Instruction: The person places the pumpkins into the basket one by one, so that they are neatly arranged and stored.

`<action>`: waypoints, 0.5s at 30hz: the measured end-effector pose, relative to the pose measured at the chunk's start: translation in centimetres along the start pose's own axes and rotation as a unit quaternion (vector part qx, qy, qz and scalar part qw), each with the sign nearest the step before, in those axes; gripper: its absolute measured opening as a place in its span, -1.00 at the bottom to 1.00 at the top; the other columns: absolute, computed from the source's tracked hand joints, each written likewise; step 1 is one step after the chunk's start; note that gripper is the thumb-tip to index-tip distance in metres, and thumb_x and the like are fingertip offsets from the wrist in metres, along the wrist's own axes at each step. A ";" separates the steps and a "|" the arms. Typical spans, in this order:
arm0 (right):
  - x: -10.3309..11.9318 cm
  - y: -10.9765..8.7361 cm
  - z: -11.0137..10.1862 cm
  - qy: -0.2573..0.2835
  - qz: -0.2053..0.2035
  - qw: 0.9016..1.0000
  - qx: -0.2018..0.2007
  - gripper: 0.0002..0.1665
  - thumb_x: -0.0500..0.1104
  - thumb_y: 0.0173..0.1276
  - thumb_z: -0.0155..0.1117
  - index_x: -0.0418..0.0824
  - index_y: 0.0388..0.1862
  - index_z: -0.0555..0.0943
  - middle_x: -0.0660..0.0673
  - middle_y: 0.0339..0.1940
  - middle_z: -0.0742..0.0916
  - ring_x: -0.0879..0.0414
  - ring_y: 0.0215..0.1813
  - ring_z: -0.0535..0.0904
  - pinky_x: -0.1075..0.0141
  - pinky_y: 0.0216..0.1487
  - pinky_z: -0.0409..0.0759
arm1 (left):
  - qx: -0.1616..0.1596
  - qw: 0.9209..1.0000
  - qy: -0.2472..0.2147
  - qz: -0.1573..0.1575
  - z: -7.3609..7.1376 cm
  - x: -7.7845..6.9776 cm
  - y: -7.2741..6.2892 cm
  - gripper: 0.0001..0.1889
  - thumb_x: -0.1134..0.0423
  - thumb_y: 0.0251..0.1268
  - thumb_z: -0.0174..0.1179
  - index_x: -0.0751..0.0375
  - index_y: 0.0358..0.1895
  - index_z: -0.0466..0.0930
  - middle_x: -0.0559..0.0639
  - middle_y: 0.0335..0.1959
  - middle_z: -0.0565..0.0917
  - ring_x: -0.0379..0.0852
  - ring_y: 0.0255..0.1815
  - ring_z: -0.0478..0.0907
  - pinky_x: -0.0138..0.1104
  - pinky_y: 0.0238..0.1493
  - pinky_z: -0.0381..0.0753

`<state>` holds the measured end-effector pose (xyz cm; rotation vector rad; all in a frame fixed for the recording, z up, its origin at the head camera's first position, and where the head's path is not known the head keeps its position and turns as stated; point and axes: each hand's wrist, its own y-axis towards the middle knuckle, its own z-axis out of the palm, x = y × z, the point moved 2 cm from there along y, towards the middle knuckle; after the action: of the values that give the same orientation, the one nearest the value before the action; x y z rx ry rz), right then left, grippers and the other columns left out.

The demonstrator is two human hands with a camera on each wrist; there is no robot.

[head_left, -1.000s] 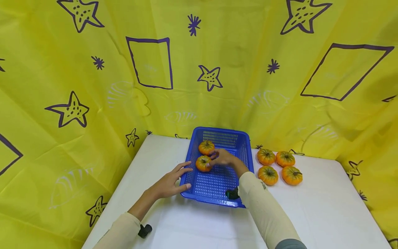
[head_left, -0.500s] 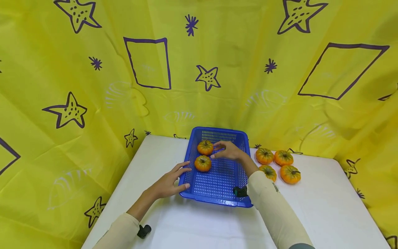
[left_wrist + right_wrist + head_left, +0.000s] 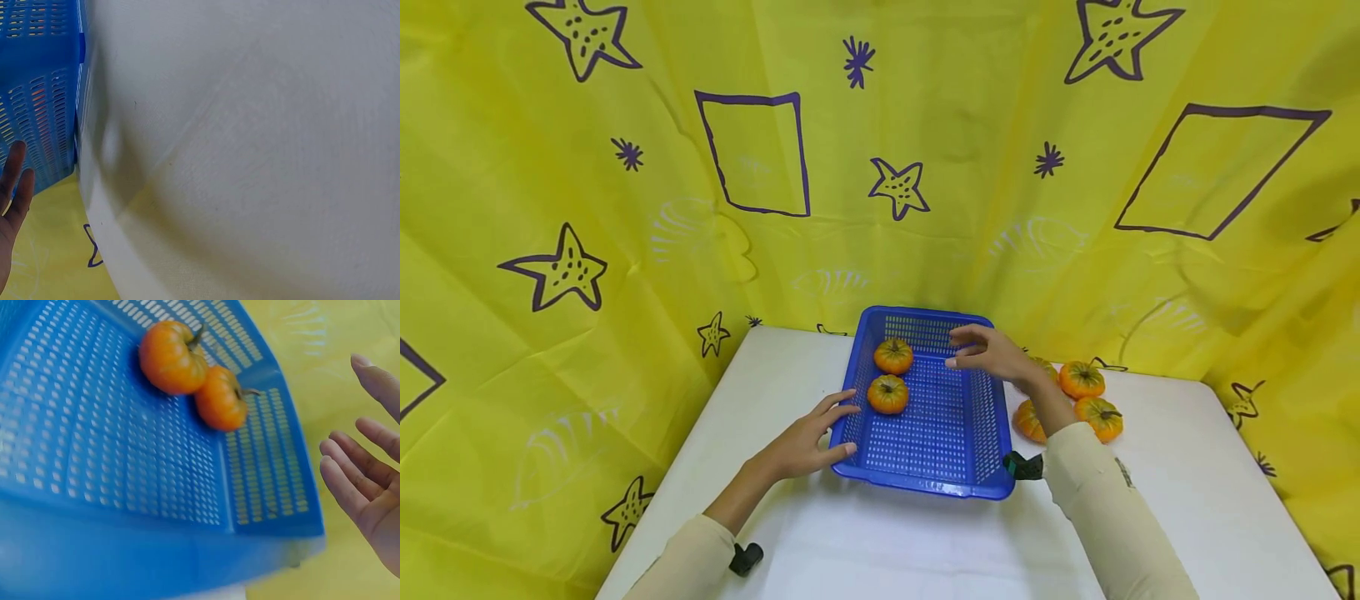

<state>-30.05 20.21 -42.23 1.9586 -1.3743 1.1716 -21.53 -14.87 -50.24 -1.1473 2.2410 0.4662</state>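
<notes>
The blue perforated plastic basket [image 3: 925,433] stands on the white counter [image 3: 1187,500], close to the counter's far edge and near its middle. Two small orange pumpkins with dark stems lie inside the basket, along its left wall: the far pumpkin [image 3: 893,356] near the far-left corner, and the near pumpkin [image 3: 888,394] just beside it, toward the person. In the right wrist view these two pumpkins [image 3: 194,378] touch each other on the basket's holed floor.

The right hand [image 3: 992,354] hovers above the far-right part of the basket, over its right rim. Its fingers are spread and relaxed, and it holds nothing. In the right wrist view the right hand's fingers [image 3: 353,472] are loosely extended, apart from the basket.

The left hand [image 3: 808,442] rests with flat, straight fingers against the outside of the basket's left wall, near the near-left corner; the palm lies on the counter. It grips nothing. In the left wrist view only the fingertips [image 3: 15,181] show beside the blue wall [image 3: 37,94].

On the counter to the right of the basket lie more orange pumpkins [image 3: 1093,400], partly hidden behind the right forearm. A yellow cloth with purple stars and squares [image 3: 625,208] hangs behind and around the counter.
</notes>
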 end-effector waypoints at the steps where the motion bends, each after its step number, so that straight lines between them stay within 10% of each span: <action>1: -0.1 -0.4 -0.4 -0.002 -0.001 1.000 -0.002 -0.17 -0.02 0.33 0.43 -0.26 0.48 0.34 -0.36 0.40 0.50 -0.26 0.34 0.50 -0.17 0.36 0.48 | 0.000 1.000 -0.001 0.000 0.0 0.0 0.0 -0.33 -0.16 0.38 0.16 0.04 0.47 0.35 -0.14 0.63 0.08 0.19 0.54 0.26 0.09 0.24 0.58; 15: -2.6 -5.6 -4.2 -0.012 0.005 0.999 -0.051 -0.19 -0.01 0.39 0.36 -0.31 0.48 0.32 -0.38 0.38 0.52 -0.30 0.31 0.50 -0.10 0.24 0.61 | -0.001 1.000 -0.002 0.004 0.0 0.1 0.0 -0.32 -0.18 0.38 0.16 0.04 0.47 0.35 -0.14 0.63 0.08 0.19 0.53 0.28 0.06 0.23 0.60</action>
<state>-26.79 26.93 -41.76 1.9023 -1.4294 1.0626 -21.52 -14.93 -50.32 -1.1378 2.2421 0.4734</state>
